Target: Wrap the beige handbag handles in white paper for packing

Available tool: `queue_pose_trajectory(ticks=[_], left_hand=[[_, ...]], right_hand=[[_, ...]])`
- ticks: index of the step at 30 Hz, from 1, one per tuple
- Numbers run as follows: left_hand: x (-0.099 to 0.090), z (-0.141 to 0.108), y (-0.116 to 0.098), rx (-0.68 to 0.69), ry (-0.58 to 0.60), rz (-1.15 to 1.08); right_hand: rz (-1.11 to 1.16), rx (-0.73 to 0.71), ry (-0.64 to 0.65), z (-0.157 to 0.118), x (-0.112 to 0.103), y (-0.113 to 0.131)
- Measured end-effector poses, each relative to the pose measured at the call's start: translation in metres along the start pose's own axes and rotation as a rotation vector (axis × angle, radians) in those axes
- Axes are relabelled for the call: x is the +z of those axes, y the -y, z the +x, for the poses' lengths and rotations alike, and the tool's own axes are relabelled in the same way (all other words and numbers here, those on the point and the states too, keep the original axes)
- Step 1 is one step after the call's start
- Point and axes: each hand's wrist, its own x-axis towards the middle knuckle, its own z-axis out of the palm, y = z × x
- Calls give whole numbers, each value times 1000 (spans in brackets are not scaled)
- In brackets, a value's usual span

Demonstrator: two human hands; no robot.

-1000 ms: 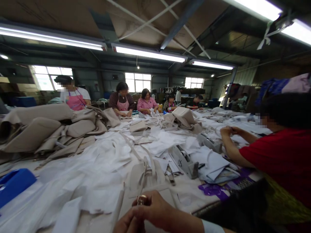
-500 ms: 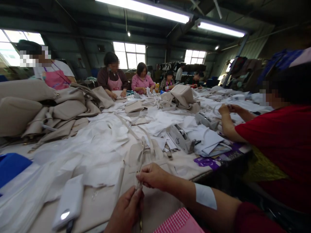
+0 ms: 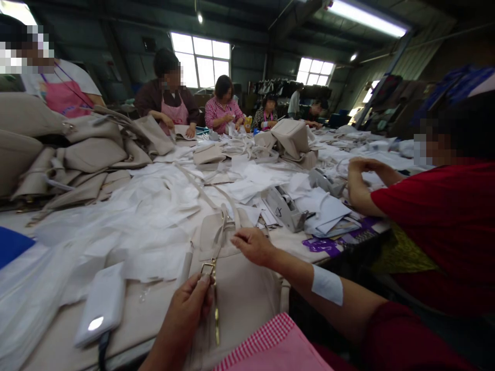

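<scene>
Apron cloth (image 3: 273, 348) lies nearest us, and it could drag on the beige bag (image 3: 251, 296) if we leaned in. Just beyond, our left grip (image 3: 188, 308) pinches a square gold buckle (image 3: 208, 264) by its near end, over the bag lying on the desk (image 3: 143, 315); with so little metal held, it could slip if the thumb eased. Alongside runs a gold strip (image 3: 217, 320), whose hard edge might mark the bag if scraped across it. Our right grip (image 3: 254, 246) hovers over the bag's far part, fingers narrowly curled; we cannot tell whether anything thin sits between them. Straps (image 3: 233, 205) trail farther out, where a careless sweep could hook them. White sheets (image 3: 333, 210) beside the grey dispenser (image 3: 284, 207) could slide if a co-worker's elbow (image 3: 355, 200) knocked them.
</scene>
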Motion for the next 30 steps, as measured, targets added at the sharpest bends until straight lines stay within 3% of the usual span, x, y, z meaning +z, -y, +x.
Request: queue_pose_trajectory(ticks=[3,5,7,9,11,17,21,27,30], left_hand=[[-6,6,10,-54,-15,-161],[-7,9,14,-71,2,-199],[-7,11,16,-75,17,-196],[-6,12,16,-52,39,-189],[-5,11,15,-15,85,-184],[-7,3,9,63,194,-166],[-9,0,7,83,162,-106],[-9,1,10,158,165,-39],[-8,2,12,139,139,-61]], right_hand=[[-162,59,-186,19,-40,-39],[-172,93,-228,28,-62,-59],[-166,109,-240,31,-71,-69],[-142,114,-204,28,-63,-67],[-100,104,-108,19,-41,-53],[125,-72,402,-11,33,13],[7,-202,350,-10,48,30],[-297,-516,316,-7,51,26],[-339,-527,323,-4,56,22]])
